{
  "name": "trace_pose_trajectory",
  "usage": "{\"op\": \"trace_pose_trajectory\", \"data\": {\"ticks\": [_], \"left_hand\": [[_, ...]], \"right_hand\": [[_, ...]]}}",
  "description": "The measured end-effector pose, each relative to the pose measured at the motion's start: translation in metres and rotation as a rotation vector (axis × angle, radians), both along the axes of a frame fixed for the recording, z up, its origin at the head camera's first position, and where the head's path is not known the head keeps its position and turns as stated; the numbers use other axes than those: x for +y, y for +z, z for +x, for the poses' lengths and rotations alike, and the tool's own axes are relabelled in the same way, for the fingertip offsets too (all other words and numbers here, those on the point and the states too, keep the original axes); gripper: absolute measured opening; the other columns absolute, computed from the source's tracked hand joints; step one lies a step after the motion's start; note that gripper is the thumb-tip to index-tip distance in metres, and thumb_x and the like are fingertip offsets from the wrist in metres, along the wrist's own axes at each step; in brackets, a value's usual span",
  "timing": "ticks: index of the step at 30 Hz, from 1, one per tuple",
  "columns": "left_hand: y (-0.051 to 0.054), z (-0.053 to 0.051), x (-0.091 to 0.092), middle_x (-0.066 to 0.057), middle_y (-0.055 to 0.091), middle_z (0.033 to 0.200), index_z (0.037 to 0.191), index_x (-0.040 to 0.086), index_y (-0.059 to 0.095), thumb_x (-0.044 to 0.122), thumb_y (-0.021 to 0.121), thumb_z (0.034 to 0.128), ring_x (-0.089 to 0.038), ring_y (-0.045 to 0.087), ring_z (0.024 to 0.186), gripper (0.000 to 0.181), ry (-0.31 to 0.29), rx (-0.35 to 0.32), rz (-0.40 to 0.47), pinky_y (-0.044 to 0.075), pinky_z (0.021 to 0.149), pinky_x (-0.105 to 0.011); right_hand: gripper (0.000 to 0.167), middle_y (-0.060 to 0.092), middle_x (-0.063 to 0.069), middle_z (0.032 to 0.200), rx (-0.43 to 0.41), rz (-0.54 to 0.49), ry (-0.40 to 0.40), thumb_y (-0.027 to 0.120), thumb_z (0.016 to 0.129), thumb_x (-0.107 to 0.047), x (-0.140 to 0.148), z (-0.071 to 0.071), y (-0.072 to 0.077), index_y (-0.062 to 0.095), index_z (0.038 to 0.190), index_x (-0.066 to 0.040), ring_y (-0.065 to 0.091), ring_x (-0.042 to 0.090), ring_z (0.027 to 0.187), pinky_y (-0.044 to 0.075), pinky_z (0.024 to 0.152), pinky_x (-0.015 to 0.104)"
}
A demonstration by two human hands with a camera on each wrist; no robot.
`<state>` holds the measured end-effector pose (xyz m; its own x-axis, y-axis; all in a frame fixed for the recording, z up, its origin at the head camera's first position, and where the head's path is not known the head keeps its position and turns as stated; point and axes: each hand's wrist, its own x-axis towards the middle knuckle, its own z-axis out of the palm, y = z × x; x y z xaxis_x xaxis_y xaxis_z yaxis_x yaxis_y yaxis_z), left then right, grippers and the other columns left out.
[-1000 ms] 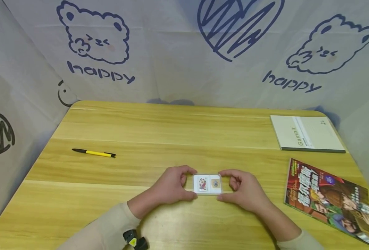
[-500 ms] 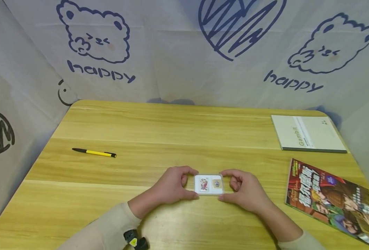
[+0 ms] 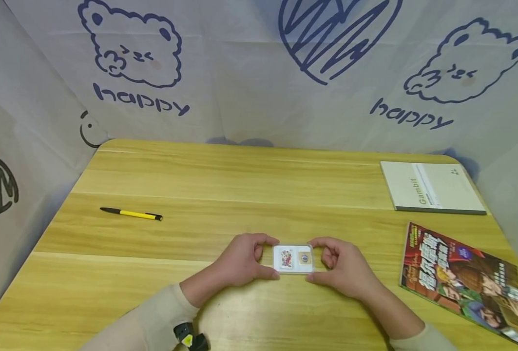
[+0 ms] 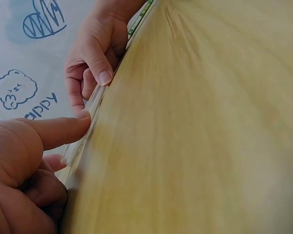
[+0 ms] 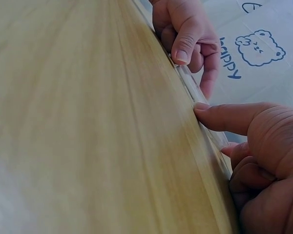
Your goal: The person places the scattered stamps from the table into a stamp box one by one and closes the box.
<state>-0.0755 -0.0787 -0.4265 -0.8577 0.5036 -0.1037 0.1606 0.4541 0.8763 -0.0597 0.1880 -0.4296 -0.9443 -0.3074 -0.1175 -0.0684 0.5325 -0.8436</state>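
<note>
In the head view a small clear plastic case (image 3: 292, 259) lies flat on the wooden table, near its front middle. Inside its white insert are a colourful stamp-like picture on the left and a tan square with a round emblem on the right. My left hand (image 3: 242, 259) pinches the case's left end, thumb at the near corner and index finger at the far one. At the other end my right hand (image 3: 345, 269) holds it the same way. Both wrist views show the thin case edge (image 4: 77, 148) (image 5: 217, 136) low against the tabletop, between thumbs and fingers.
A yellow and black pen (image 3: 131, 214) lies on the left of the table (image 3: 223, 180). On the right are a pale notebook (image 3: 431, 187) at the back and a colourful comic-style magazine (image 3: 462, 282) in front. A white cloth (image 3: 241, 73) with blue drawings hangs behind.
</note>
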Motion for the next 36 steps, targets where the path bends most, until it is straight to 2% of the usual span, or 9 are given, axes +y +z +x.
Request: {"op": "trace_pose_trajectory", "data": {"ticks": [7,13,25,36], "left_hand": [[0.001,0.0018,0.0016,0.007,0.04,0.055,0.127,-0.001,0.064,0.012,0.09,0.0705,-0.005,0.034,0.045,0.064,0.012,-0.013,-0.009,0.03,0.044,-0.02],[0.0004,0.0014,0.0013,0.007,0.041,0.054,0.127,-0.003,0.063,0.012,0.089,0.0715,-0.003,0.034,0.045,0.063,-0.008,0.033,-0.019,0.029,0.043,-0.02],[0.0005,0.0005,-0.0013,0.007,0.042,0.053,0.131,-0.002,0.061,0.016,0.087,0.0781,-0.003,0.035,0.044,0.062,-0.059,0.046,-0.036,0.03,0.044,-0.02],[-0.0014,0.0009,-0.0008,0.008,0.042,0.054,0.128,-0.002,0.062,0.014,0.088,0.0752,-0.003,0.035,0.045,0.061,-0.054,0.087,-0.056,0.032,0.044,-0.021]], "right_hand": [[0.062,0.045,-0.002,0.064,-0.007,0.0,-0.01,0.096,0.065,-0.018,-0.0004,0.0,0.0004,0.069,0.119,-0.006,0.04,0.012,0.057,0.039,0.06,0.026],[0.062,0.045,-0.003,0.064,-0.01,-0.01,-0.014,0.096,0.064,-0.018,0.0002,0.0002,0.0002,0.069,0.119,-0.005,0.04,0.011,0.057,0.04,0.061,0.026],[0.062,0.046,-0.002,0.064,-0.021,-0.035,-0.012,0.096,0.063,-0.016,0.0012,0.0,0.0004,0.069,0.117,-0.005,0.041,0.011,0.058,0.039,0.059,0.026],[0.062,0.047,0.0,0.065,-0.031,-0.072,-0.001,0.096,0.063,-0.015,0.0034,-0.0006,0.0015,0.069,0.119,-0.006,0.041,0.011,0.057,0.039,0.058,0.024]]}}
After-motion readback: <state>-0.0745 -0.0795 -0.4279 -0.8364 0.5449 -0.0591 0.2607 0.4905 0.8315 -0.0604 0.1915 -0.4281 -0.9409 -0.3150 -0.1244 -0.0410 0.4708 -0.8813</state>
